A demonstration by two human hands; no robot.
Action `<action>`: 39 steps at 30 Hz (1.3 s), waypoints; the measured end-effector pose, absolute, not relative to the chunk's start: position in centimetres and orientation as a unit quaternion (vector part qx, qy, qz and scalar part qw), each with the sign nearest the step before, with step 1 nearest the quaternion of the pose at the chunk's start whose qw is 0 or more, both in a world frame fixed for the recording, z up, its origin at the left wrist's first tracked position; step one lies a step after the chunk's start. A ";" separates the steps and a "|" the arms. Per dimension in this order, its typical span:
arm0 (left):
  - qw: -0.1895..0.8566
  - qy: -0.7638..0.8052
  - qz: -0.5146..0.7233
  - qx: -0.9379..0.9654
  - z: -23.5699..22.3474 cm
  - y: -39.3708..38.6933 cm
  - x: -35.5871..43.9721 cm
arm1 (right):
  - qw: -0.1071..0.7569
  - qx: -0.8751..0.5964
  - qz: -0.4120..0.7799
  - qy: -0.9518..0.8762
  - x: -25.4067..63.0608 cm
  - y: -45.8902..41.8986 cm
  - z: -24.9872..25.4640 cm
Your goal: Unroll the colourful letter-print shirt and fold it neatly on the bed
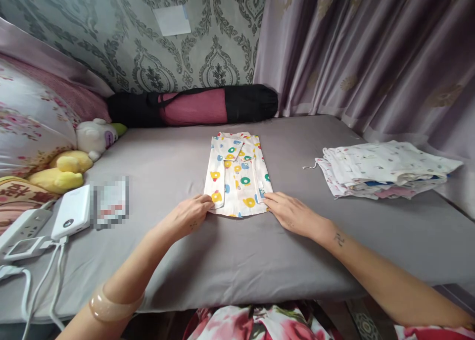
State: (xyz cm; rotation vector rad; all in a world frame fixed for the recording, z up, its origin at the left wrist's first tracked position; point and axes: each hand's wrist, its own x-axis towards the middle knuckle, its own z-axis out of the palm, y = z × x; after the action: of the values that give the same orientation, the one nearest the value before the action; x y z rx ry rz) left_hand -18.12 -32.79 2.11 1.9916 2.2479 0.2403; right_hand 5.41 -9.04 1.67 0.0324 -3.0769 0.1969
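A small white shirt (237, 174) with yellow, green and blue prints lies in front of me, its sides and sleeves folded inward into a long rectangle. At its near left corner, my left hand (195, 212) has its fingers closed on the folded edge. My right hand (291, 212) grips the near right corner in the same way, with the fingertips over the fabric. Both thumbs are mostly hidden. The shirt's collar end points away from me.
On the right lies a stack of folded clothes (386, 169). A black and pink long bag (196, 106) rests along the wall. To the left are plush toys (94, 137), a white power bank (73, 211), a power strip (24, 231) and cables on the grey sheet (237, 261).
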 end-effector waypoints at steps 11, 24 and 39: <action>0.032 0.783 -0.003 0.622 2.1 -30.9 -17.6 | 0.010 -0.028 0.050 -0.998 4.3 -9.4 2.6; 0.066 0.743 0.150 0.649 1.1 -32.2 -19.9 | 0.086 -0.011 0.162 -0.983 3.5 -6.2 0.1; 0.165 0.856 0.274 0.406 2.0 -29.7 -20.7 | 0.098 -0.170 0.233 -0.953 1.0 -4.8 1.3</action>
State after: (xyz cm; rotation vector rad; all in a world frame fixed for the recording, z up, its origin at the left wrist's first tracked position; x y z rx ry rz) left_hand -20.72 -29.68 2.03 1.1578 2.4379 0.7803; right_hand 0.99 -4.81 1.27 -0.5024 -2.8199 0.6895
